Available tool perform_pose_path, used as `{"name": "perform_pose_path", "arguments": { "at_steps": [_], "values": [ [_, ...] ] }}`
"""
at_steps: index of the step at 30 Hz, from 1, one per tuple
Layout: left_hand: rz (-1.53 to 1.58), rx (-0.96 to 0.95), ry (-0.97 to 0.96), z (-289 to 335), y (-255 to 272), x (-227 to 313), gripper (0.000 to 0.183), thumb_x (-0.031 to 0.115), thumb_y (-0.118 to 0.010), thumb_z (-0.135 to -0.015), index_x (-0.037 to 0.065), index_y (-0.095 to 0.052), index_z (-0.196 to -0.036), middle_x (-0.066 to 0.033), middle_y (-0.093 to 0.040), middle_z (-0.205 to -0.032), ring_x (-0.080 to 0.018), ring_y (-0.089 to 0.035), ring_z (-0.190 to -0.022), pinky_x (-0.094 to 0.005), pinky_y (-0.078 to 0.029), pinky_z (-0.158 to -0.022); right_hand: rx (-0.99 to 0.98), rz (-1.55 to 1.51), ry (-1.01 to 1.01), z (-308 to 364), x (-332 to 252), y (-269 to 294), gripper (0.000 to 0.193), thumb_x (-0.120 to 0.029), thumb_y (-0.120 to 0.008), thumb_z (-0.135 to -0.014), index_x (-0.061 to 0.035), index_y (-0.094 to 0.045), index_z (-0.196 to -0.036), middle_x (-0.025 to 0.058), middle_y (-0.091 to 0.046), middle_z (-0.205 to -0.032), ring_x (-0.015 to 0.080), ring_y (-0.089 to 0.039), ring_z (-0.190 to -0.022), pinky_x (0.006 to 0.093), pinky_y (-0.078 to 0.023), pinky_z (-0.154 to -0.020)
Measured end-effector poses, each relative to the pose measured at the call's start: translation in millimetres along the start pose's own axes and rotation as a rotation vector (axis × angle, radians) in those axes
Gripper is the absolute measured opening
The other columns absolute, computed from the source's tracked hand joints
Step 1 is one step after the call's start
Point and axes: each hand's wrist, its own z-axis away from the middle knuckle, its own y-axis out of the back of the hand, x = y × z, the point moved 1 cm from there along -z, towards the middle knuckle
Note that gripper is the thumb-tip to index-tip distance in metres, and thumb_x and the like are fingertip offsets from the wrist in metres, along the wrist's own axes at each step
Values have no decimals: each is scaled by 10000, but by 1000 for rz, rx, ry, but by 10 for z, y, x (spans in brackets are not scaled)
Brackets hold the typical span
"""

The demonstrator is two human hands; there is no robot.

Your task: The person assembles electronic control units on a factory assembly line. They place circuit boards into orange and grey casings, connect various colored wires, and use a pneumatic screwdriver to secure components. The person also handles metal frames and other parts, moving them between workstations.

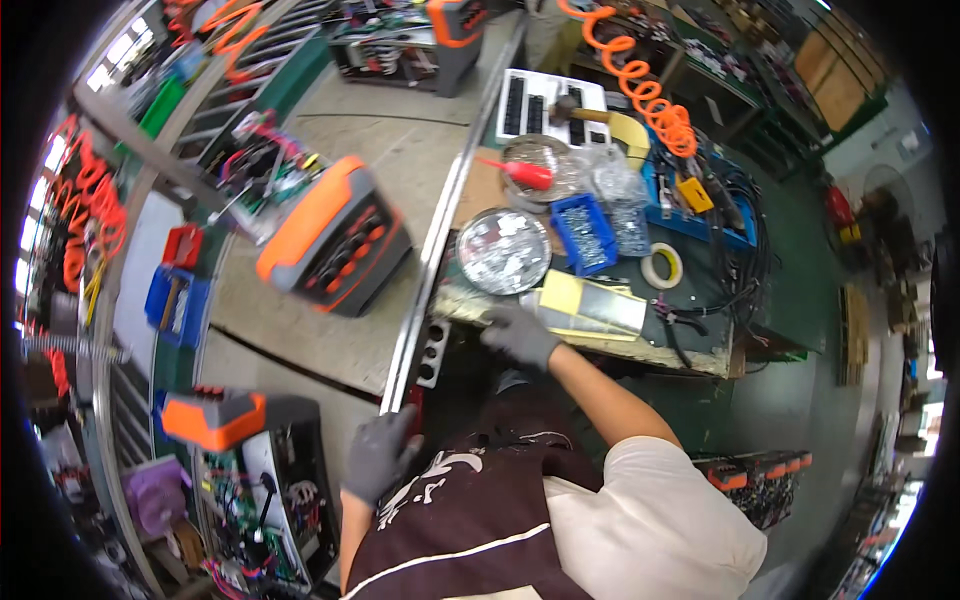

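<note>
My left hand (380,455), in a grey glove, is at the near end of the long metal rail (432,245), thumb apart from the fingers and nothing visible in it. My right hand (522,338), gloved too, hangs over the front edge of the workbench (690,357), fingers loosely stretched and holding nothing I can see. Just beyond it stands a round metal tin (461,250) of small shiny pieces. A yellow pad (560,293) and a silvery flat sheet (615,308) lie to its right. Farther back is a blue bin (566,243) of screws.
On the bench are a tape roll (648,268), pliers (682,325), a red squeeze bottle (530,176), a hammer (590,115) and a blue tool tray (735,238). Left of the rail stand an orange-grey machine (345,240) and an opened one (235,420). Orange coiled hose (640,80) hangs above.
</note>
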Motion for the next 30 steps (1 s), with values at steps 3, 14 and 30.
{"name": "perform_pose_path", "arguments": {
  "at_steps": [3,14,30],
  "values": [
    [-45,-163,-267,-1011,-299,270,399,260,-577,-845,100,-505,-1203,-123,-560,-940,-299,-564,-858,-412,-449,-719,658,534,70,-82,677,1150,248,-186,-621,-763,-95,-652,-992,139,-629,-994,304,-607,-909,404,-476,-805],
    [-221,1,-722,-3481,-1175,1530,122,118,-554,-776,66,-585,-881,-94,-577,-866,-259,-541,-875,-369,-443,-713,751,991,-259,-83,1337,2650,132,-182,-624,-760,-82,-671,-831,105,-624,-895,291,-599,-878,392,-502,-743],
    [-291,-263,-573,-4263,-1932,1471,95,102,-579,-755,61,-652,-800,-143,-642,-814,-296,-645,-792,-385,-510,-683,864,556,-19,-408,1553,2524,98,-186,-617,-753,-107,-676,-750,74,-619,-793,268,-593,-815,373,-483,-706]
  ]
}}
